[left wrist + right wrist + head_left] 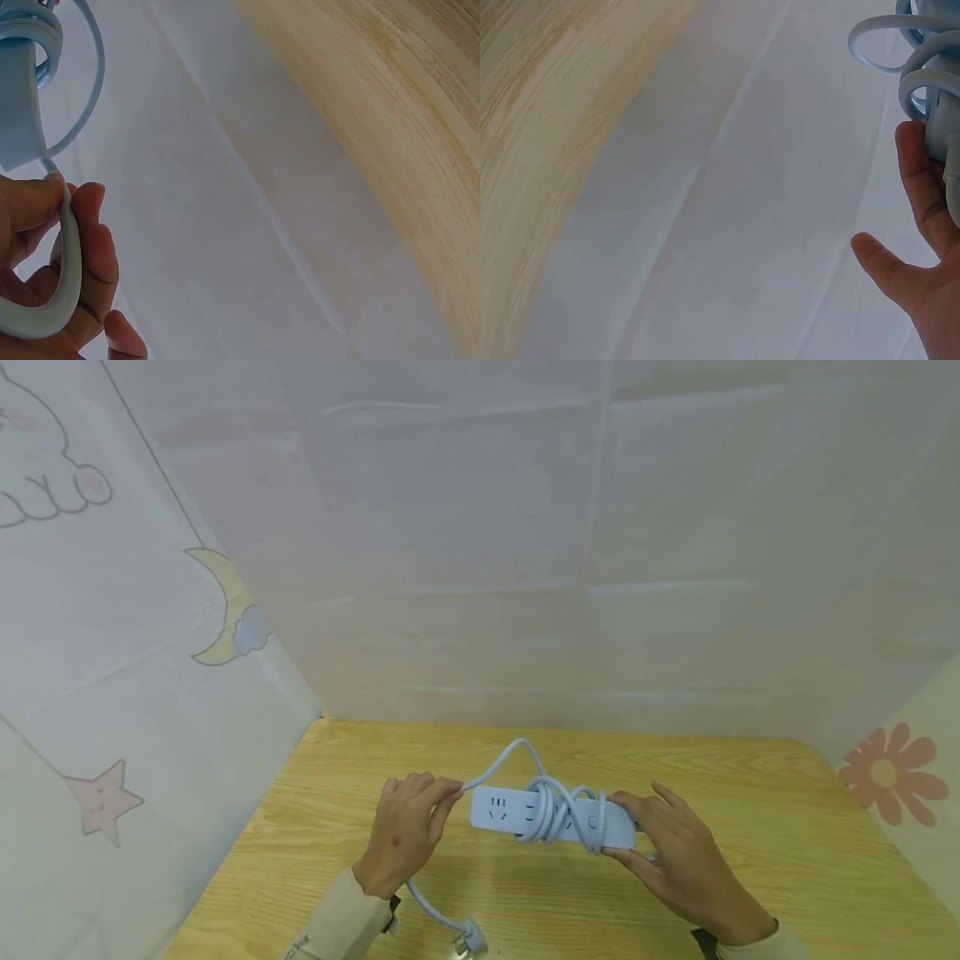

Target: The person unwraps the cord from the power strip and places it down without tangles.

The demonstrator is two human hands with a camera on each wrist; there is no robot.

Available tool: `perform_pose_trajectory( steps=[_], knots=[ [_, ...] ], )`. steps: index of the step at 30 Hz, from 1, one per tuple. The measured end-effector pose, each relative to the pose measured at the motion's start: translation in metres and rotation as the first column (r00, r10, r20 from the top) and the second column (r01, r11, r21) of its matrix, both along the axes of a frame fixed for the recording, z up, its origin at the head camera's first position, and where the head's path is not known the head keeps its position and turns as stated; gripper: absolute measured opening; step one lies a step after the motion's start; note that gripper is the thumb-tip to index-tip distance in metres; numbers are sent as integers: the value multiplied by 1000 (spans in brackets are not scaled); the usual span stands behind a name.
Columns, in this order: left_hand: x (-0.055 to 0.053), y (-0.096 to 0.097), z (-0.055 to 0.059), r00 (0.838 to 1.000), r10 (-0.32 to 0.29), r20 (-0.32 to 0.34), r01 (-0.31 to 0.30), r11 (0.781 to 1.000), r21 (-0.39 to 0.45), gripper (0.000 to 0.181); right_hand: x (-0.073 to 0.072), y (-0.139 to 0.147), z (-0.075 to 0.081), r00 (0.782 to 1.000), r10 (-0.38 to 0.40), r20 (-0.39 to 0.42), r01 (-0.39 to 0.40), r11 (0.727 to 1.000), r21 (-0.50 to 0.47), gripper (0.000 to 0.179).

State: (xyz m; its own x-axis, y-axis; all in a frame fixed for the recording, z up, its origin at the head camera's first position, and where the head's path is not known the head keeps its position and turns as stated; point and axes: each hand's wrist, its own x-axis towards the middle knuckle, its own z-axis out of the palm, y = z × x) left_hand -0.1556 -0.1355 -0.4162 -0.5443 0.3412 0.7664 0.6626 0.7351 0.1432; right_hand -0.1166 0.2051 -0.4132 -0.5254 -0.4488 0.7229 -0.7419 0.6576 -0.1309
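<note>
A white power strip is held up in front of me, with its white cord wound in several loops round its middle and right half. My right hand grips the strip's right end between thumb and fingers. To the left of the strip, my left hand pinches the cord between thumb and fingertips. From there the cord drops past the left wrist to a plug low in the head view. In the left wrist view the cord curves across the fingers. The right wrist view shows the wound loops only partly.
Below the hands is a wooden table with a light grain. A pale sheet hangs behind its far edge, and a printed sheet stands at the left. Another with a flower print is on the right.
</note>
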Motion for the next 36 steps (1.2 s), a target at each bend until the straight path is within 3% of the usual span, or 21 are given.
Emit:
perform_pose_trajectory(
  steps=[11,19,28,31,36],
  knots=[
    [3,-2,-6,990,34,138,-21,996,-91,8,0,1,0,1000,-27,-5,27,1000,6,68],
    [6,-2,-7,977,9,213,26,986,-162,11,-5,1,-3,998,-10,-67,8,1000,-20,66],
    [10,0,-9,941,17,339,73,965,-252,11,-5,1,0,997,-41,-59,40,999,-17,68],
    [10,0,-12,921,5,389,107,958,-267,11,-4,0,1,997,-55,-52,54,998,-17,68],
    [12,1,-12,872,-21,489,185,939,-289,12,-3,1,2,996,-77,-35,76,997,-14,69]
  ],
)
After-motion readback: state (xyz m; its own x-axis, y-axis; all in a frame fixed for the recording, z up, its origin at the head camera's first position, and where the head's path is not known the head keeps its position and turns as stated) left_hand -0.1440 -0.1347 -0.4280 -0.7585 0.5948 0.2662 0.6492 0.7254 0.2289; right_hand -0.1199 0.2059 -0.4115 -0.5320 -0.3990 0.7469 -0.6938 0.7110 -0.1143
